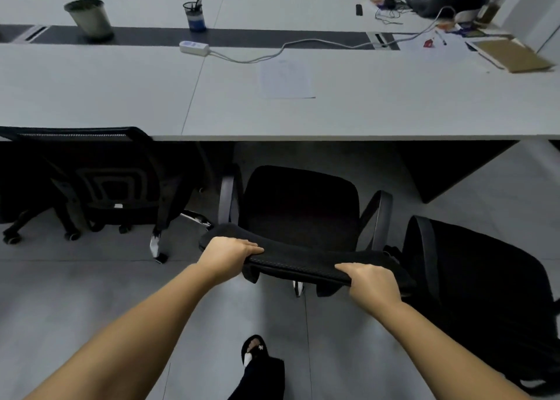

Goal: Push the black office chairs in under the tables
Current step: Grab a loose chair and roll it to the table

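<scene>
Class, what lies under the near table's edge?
Under the table: the left chair, pushed partly in, and bare floor. Deeper space is dark and hidden.

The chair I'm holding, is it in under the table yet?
Not yet: the chair seat sits wholly clear of the table edge.

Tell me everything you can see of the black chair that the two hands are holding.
The black chair has a dark padded seat, two curved grey-black armrests and a fabric backrest. It faces the white table, with its seat's front just short of the table's edge, not yet under it. The left hand and right hand grip the backrest's top. Another chair stands close on its right.
</scene>
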{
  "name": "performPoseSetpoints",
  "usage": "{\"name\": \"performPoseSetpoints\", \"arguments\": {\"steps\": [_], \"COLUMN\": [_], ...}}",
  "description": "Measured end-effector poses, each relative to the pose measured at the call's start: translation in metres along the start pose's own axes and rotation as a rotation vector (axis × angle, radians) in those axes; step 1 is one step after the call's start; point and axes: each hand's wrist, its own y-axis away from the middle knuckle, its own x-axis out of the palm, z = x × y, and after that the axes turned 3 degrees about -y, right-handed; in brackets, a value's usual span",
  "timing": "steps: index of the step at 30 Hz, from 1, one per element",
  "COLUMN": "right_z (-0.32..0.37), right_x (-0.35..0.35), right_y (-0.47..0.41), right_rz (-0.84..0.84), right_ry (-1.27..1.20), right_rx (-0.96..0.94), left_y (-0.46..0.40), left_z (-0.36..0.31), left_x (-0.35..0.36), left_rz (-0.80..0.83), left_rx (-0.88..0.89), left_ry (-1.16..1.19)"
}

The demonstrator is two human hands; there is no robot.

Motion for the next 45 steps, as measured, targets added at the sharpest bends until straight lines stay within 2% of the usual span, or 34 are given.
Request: {"name": "performPoseSetpoints", "arguments": {"steps": [9,20,32,45], "right_z": [-0.025,-0.063,-0.036,-0.03], "right_x": [-0.043,-0.088,-0.111,-0.096], "right_y": [-0.088,-0.211,-0.331,-0.332], "right_rz": [0.039,0.051,0.139,0.124], "right_ry": [0.056,0.078,0.093,0.061], "right_rx": [0.122,0.004,-0.153,-0.159], "left_y": [-0.109,-0.207,-0.252,-0.241], "left_z": [0.025,0.052,0.119,0.134], "left_x": [-0.026,-0.051,-0.084,-0.062], "left_rz": [0.054,0.019,0.03,-0.111], "left_rx": [0.053,-0.054,-0.206,-0.162], "left_ry": [-0.025,0.003,0.024,0.117]}}
